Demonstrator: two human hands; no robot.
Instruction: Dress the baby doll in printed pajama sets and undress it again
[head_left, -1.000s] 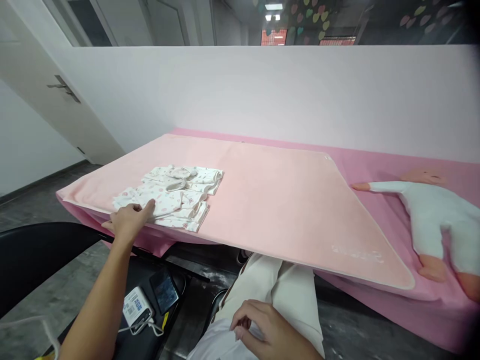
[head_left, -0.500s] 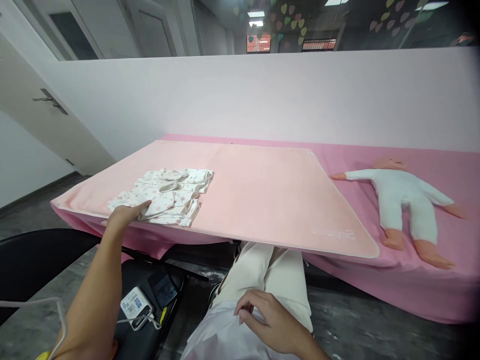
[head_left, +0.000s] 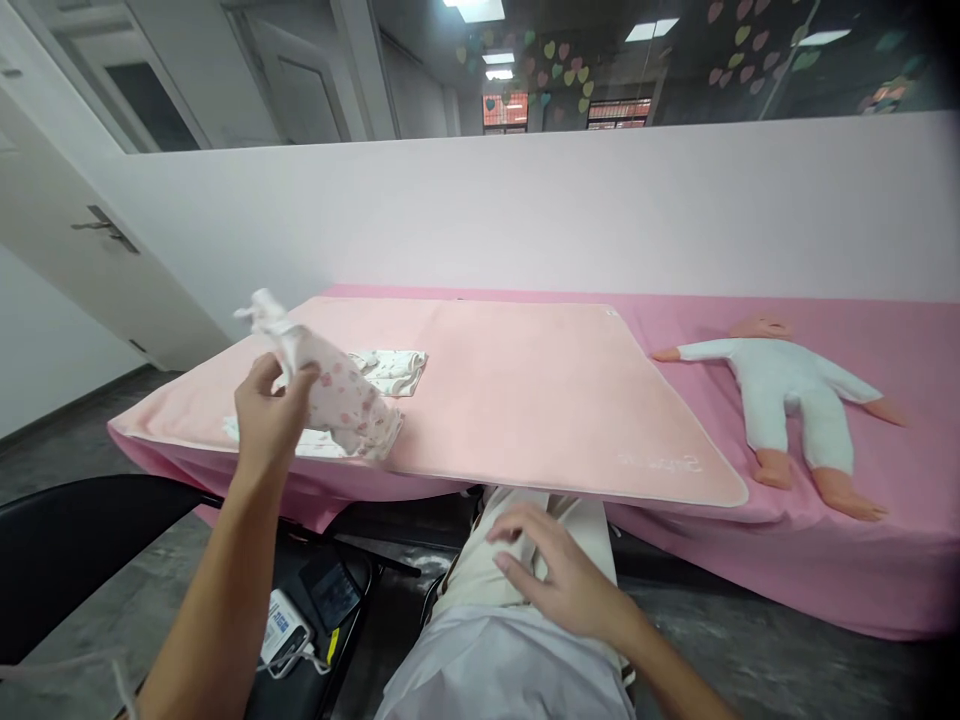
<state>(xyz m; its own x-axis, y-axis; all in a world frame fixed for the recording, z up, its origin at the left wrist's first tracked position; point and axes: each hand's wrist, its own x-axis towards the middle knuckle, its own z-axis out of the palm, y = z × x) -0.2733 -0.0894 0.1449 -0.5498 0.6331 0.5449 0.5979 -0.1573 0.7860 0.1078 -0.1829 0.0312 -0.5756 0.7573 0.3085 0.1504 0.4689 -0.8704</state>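
My left hand (head_left: pixel 274 410) pinches a white baby garment with a pink print (head_left: pixel 341 395), lifted above the left part of the peach mat (head_left: pixel 517 390). The garment hangs tilted down to the right, its lower end blurred. Behind and beneath it lie other folded printed clothes (head_left: pixel 401 372), partly hidden. Over my lap, my right hand (head_left: pixel 551 570) is empty, its fingers apart and slightly bent.
A doll in a white suit (head_left: pixel 784 385) lies on the pink cloth (head_left: pixel 907 470) at the right. On the black chair (head_left: pixel 300 690) at lower left are a white device (head_left: pixel 285 630) with a cable and a dark phone-like object (head_left: pixel 330 590).
My left hand has risen from the pile with one printed garment in it. My right hand has moved up a little, and its fingers have spread.
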